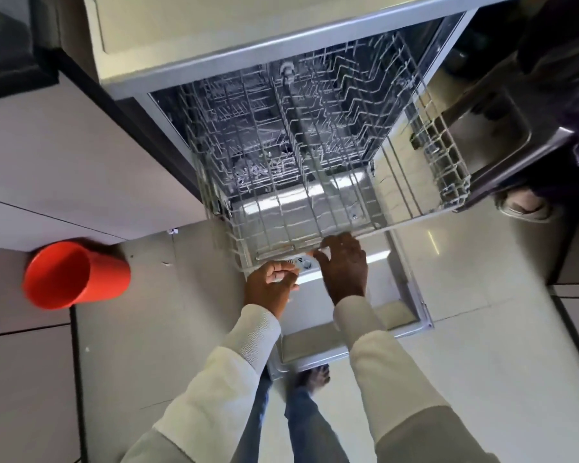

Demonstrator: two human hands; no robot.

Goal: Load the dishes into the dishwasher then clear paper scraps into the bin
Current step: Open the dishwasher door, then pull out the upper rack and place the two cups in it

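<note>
With our left grip (pixel 270 279) and right grip (pixel 343 262) both curled round the front rail of the wire rack (pixel 281 195), we should pull evenly and level — the red cup (pixel 76 275) waits at nine o'clock.

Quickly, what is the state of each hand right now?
Left hand: fingers curled by the dishwasher rack front; grip cannot be told.
Right hand: holds the rack's front rail.
</note>
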